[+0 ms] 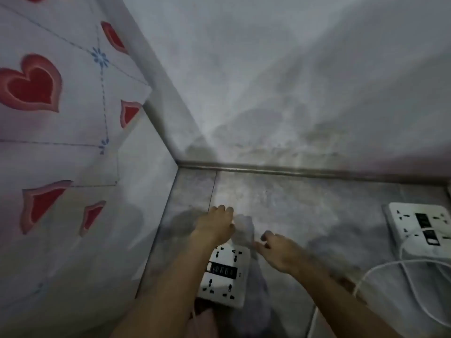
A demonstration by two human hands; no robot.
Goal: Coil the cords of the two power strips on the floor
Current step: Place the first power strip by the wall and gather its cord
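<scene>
A white power strip (225,276) with black sockets lies on the grey floor below my hands. Just beyond its far end is a blurred white bundle of cord (244,229). My left hand (216,226) is curled around the bundle's left side. My right hand (278,253) pinches the bundle's lower right end with thumb and fingertips. A second white power strip (421,224) lies at the right edge, and its white cord (390,265) runs loose in loops across the floor toward the bottom.
A grey wall (292,93) meets the tiled floor (305,206) straight ahead. On the left stands a surface covered with a white sheet printed with red hearts (31,86). My forearms cross part of the near power strip.
</scene>
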